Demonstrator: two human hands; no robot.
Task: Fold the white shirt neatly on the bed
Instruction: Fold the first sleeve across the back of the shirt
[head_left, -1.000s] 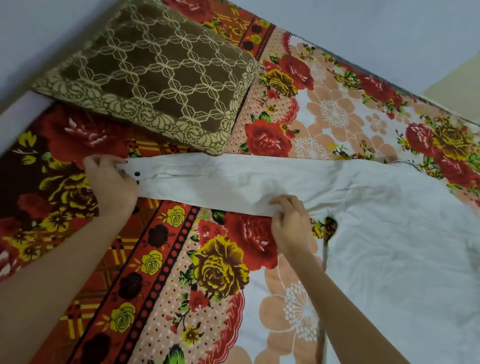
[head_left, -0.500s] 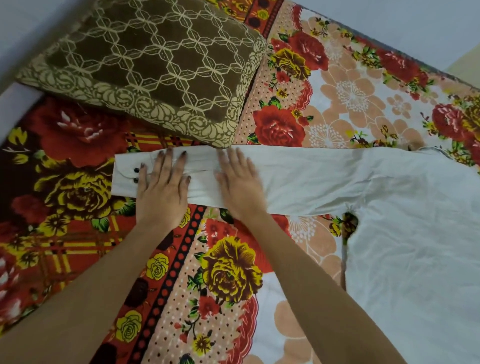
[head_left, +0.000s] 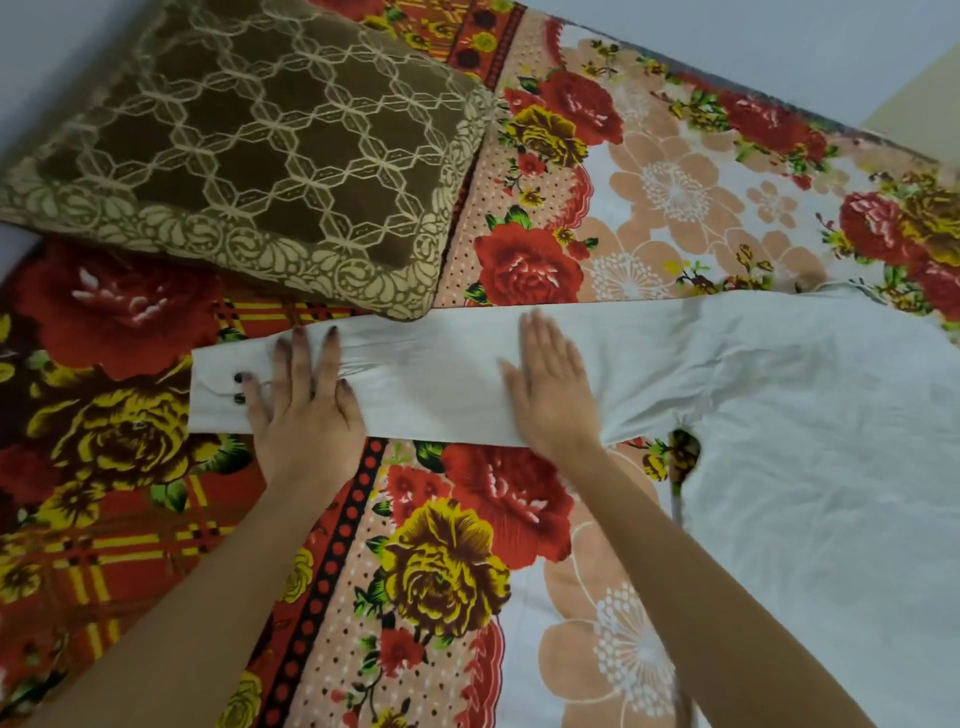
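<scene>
The white shirt (head_left: 810, 447) lies spread flat on the bed (head_left: 675, 187), its body filling the right side of the view. One long sleeve (head_left: 431, 384) stretches straight out to the left across the floral sheet (head_left: 447, 566). The sleeve ends in a cuff (head_left: 215, 400) that carries two dark buttons (head_left: 239, 378), one just above the other. A few soft creases gather where the sleeve meets the body, near the armpit.

Both hands press palm down on the sleeve. The left hand (head_left: 304, 415) rests near the cuff end, its fingers (head_left: 298, 353) straight and slightly fanned, with dark nails, pointing toward the far edge of the sleeve. The right hand (head_left: 553, 400) lies flat farther along toward the shoulder, its fingers (head_left: 540, 338) straight and close together and a little blurred. Neither hand grips any cloth. The two hands are well apart, with a bare stretch of sleeve between them. Both bare forearms reach in from the bottom of the view.

Just beyond the sleeve, a brown pillow (head_left: 249, 156) with a pale geometric pattern sits at the upper left. Its near corner touches or slightly overlaps the sleeve's far edge. A plain pale wall (head_left: 779, 41) runs behind the bed.
</scene>
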